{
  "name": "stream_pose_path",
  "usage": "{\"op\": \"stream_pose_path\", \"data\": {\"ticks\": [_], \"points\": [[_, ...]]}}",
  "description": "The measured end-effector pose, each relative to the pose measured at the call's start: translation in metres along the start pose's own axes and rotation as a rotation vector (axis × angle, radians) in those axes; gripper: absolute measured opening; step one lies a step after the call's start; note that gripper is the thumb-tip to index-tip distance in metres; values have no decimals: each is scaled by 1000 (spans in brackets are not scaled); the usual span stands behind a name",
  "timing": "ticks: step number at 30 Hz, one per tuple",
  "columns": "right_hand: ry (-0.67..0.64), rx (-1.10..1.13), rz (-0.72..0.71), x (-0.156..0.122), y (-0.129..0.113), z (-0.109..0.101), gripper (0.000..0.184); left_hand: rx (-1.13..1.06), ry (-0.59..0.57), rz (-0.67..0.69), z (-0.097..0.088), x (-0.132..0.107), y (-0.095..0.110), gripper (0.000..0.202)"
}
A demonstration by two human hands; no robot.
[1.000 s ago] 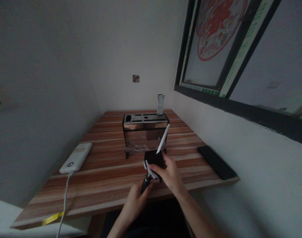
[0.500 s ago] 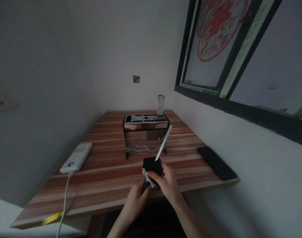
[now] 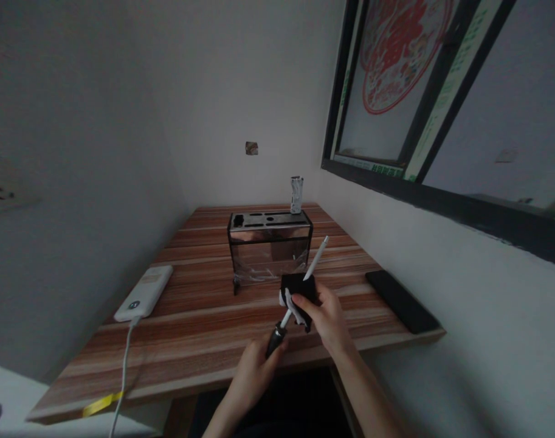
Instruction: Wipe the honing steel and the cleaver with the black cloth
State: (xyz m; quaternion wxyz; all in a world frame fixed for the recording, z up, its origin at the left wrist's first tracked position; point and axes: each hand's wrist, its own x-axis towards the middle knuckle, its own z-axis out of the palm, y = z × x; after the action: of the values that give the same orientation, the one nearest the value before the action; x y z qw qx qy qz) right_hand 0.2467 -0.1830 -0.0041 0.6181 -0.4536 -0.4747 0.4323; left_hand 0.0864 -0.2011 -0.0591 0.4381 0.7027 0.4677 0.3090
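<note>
A long pale rod (image 3: 315, 258) with a black handle, like a honing steel, slants up and away over the table's near edge. My left hand (image 3: 255, 365) is closed around its black handle (image 3: 276, 339). My right hand (image 3: 325, 313) grips a black cloth-like piece (image 3: 299, 285) with a crumpled white part (image 3: 292, 305), wrapped about the rod's middle. The rod shows above and below that piece. Beyond my hands stands a knife stand (image 3: 270, 234) with slots and a round hole in its metal top, clear sides and loose plastic film low down.
A small silvery, wrapped-looking object (image 3: 296, 194) stands at the stand's right end. On the left of the wooden table (image 3: 199, 310) lies a white power bank (image 3: 144, 293) with a cable (image 3: 124, 368). A black phone-like slab (image 3: 402, 301) lies by the right wall. Yellow tape (image 3: 101, 403) marks the front edge.
The black piece and my right hand have moved up and right along the rod, away from the handle. Bare rod now shows between the handle and the piece.
</note>
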Motion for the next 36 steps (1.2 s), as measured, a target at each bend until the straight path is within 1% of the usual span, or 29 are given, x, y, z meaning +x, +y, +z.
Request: {"op": "stream_pose_path", "data": {"ticks": [7, 16, 21, 23, 27, 28, 29, 32, 34, 36], "points": [[19, 18, -48, 15, -21, -12, 29, 20, 8, 6, -1, -2, 2, 30], [140, 85, -178, 39, -53, -30, 25, 19, 3, 18, 0, -4, 1, 32], [186, 79, -243, 51, -62, -41, 25, 16, -17, -1, -1, -4, 2, 37], [241, 87, -271, 58, -66, -48, 25, 29, 8, -12, 0, -5, 1, 39], [483, 254, -381, 73, -78, -67, 27, 56, 34, -6, 0, -8, -4, 40], [530, 294, -404, 75, -80, -73, 27, 58, 32, -3, 0, -8, -6, 40], [550, 320, -418, 76, -82, -79, 27, 61, 27, -4, 0, -8, -7, 41], [512, 354, -395, 76, -80, -91, 31, 65, 32, -26, 0, -8, -8, 41], [482, 364, -344, 73, -72, -93, 34, 58, 42, -40, 0, -7, -7, 42], [470, 359, -284, 70, -58, -91, 37, 45, 35, -51, 0, -6, -6, 44]]}}
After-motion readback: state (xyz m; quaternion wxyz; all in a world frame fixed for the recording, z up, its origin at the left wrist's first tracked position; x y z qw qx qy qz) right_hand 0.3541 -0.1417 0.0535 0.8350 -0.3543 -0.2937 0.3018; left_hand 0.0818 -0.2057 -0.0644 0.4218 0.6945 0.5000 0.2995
